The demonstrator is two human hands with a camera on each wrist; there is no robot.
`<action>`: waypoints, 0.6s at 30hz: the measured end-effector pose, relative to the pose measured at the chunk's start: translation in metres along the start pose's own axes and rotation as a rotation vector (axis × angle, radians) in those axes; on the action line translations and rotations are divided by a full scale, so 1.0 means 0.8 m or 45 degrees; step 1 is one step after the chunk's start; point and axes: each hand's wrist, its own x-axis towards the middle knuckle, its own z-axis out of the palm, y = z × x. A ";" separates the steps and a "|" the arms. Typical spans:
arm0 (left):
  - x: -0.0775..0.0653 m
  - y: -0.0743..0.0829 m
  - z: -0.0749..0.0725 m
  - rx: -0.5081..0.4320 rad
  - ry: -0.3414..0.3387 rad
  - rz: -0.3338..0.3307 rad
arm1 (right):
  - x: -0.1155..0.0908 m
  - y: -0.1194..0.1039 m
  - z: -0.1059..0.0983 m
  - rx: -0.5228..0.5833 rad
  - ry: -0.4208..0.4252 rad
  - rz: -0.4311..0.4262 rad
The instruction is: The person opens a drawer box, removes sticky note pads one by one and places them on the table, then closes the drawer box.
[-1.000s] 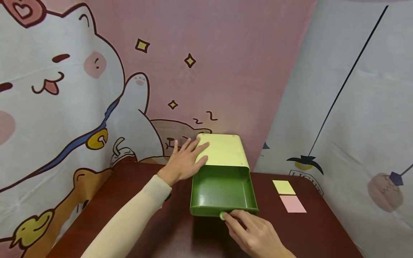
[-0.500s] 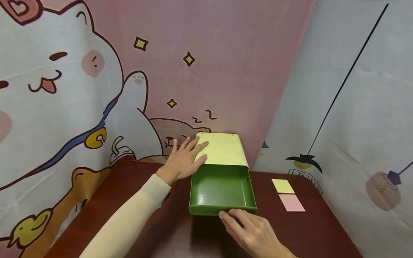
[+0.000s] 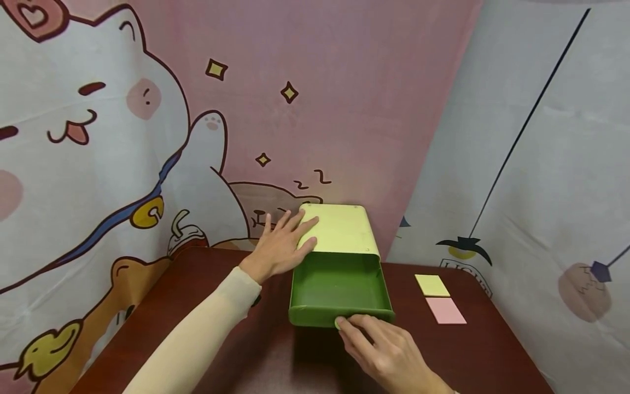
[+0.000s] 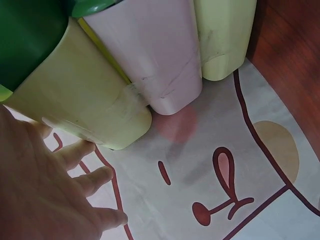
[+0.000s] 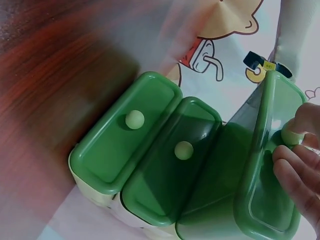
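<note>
A small drawer cabinet with a pale yellow top (image 3: 342, 227) stands against the back wall. Its green top drawer (image 3: 315, 316) is pulled far out, and its visible inside is bare. My right hand (image 3: 389, 350) pinches the drawer's round light-green knob (image 5: 291, 134) between thumb and fingers. Spread and fairly straight, my left hand (image 3: 278, 249) rests on the upper left edge of the cabinet. In the left wrist view, that hand's fingers (image 4: 92, 182) reach along the yellow casing's side. Below, two more green drawer fronts (image 5: 127, 132) are closed, each with a round knob.
Two flat square pads, one yellow (image 3: 432, 285) and one pink (image 3: 445, 310), lie on the dark red-brown table (image 3: 221, 323) right of the cabinet. Cartoon-printed cloth (image 3: 354, 109) hangs close behind and at both sides.
The drawer front now sits slightly higher in the head view, with more of its face showing. My right hand keeps its pinch on the knob; my left hand stays on the cabinet.
</note>
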 end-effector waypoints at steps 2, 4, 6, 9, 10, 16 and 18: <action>0.001 0.001 0.000 -0.006 0.004 0.005 | 0.001 0.002 -0.001 -0.004 0.010 -0.002; 0.002 0.003 0.001 -0.011 0.010 0.013 | 0.002 0.003 -0.003 -0.004 0.021 -0.001; 0.003 0.004 0.002 -0.010 0.015 0.015 | 0.002 0.005 -0.004 -0.005 0.028 0.003; 0.004 0.005 0.004 -0.006 0.024 0.016 | 0.003 0.006 -0.004 -0.006 0.025 0.017; 0.004 0.005 0.004 -0.007 0.025 0.016 | 0.003 0.006 -0.004 -0.006 0.023 0.023; 0.003 0.002 0.002 -0.007 0.021 0.020 | 0.002 0.007 -0.001 0.026 -0.001 0.081; 0.002 -0.001 -0.001 -0.005 0.018 0.012 | 0.002 0.008 0.002 0.031 -0.013 0.094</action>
